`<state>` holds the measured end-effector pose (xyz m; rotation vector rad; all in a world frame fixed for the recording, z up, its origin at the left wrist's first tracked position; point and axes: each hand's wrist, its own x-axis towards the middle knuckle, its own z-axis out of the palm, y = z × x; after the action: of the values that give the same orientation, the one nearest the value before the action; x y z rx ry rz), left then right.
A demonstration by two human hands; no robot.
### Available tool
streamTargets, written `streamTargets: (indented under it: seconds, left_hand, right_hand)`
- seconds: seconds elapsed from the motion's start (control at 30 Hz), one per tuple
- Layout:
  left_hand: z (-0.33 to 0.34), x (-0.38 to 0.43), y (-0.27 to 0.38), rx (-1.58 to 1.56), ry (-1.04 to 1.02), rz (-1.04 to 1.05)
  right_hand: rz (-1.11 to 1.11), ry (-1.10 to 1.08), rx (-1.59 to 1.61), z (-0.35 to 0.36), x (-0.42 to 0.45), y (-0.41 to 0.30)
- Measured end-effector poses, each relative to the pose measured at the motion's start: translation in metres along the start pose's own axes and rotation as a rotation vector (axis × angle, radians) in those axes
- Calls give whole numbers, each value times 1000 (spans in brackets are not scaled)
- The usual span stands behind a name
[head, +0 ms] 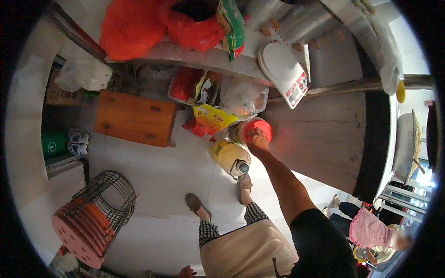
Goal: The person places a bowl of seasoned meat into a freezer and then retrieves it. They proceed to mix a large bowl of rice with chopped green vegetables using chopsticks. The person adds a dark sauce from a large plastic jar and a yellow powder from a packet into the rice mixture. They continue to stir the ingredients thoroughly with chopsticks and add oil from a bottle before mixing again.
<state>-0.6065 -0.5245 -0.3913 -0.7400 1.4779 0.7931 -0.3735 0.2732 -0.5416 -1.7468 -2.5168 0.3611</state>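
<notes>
My right hand point(259, 140) rests on the red lid point(262, 128) of a plastic jar, its fingers bent over the top; whether they grip the lid I cannot tell. Against the jar stands a large plastic bottle of yellowish liquid point(227, 156) with a handle at its neck. A yellow and red plastic package point(213, 120) lies just behind them. Only part of my left hand point(187, 272) shows at the bottom edge, low beside the beige apron point(243, 250), and its fingers are hard to make out.
A white kitchen scale point(285, 69) sits on the counter above, near red plastic bags point(132, 31). Below are plastic bins point(170, 93) and a wooden stool point(135, 118). A wire basket point(118, 194) and stacked pink round stools point(76, 236) stand left. Another person point(372, 229) is at the lower right.
</notes>
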Motion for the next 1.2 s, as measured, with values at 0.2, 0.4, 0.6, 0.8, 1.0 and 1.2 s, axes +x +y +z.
streamTargets:
  seconds: [0.2, 0.4, 0.6, 0.8, 1.0, 1.2]
  left_hand:
    - [-2, 3, -26, -144, -23, 171]
    - [42, 7, -20, 220, 235, 85]
    - [31, 19, -24, 311, 217, 86]
    - [44, 18, -22, 377, 207, 174]
    - [54, 18, -25, 257, 277, 30]
    - [79, 7, -17, 277, 180, 107]
  right_hand:
    - [91, 100, -33, -2, 26, -9]
    - [716, -217, 37, -41, 28, 3]
    - [763, -343, 10, -27, 37, 5]
    - [-212, -296, -396, -26, 21, 58]
    - [175, -465, -115, -64, 33, 22]
    - [649, -381, 4, -35, 43, 0]
